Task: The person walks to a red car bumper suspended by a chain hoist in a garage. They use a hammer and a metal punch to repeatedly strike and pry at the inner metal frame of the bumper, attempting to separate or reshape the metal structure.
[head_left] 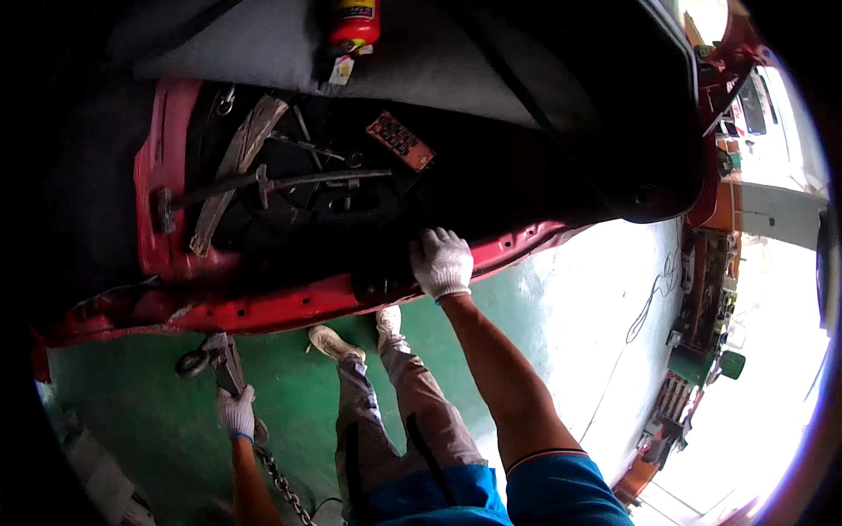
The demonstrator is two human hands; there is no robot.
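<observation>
My left hand [236, 413], in a white knit glove, is closed around the lower part of a metal pulling clamp [230, 366]. The clamp's upper end, with a thick ring [192, 363] beside it, is just below the red trunk sill [289, 309] of a car; I cannot tell whether its jaws touch the metal. A steel chain [279, 478] hangs below that hand. Further right, my right hand [443, 266], also gloved, is curled over the sill's edge, its fingertips partly hidden inside. The sill is bent and creased at the left.
Inside the trunk lie a hammer [210, 190], a second long-handled tool [324, 178], a wooden strip [237, 167] and a reddish perforated block [401, 140]. A red fire extinguisher [355, 26] lies farther back. A cable [645, 307] lies on the floor; cluttered shelves [702, 324] stand at right.
</observation>
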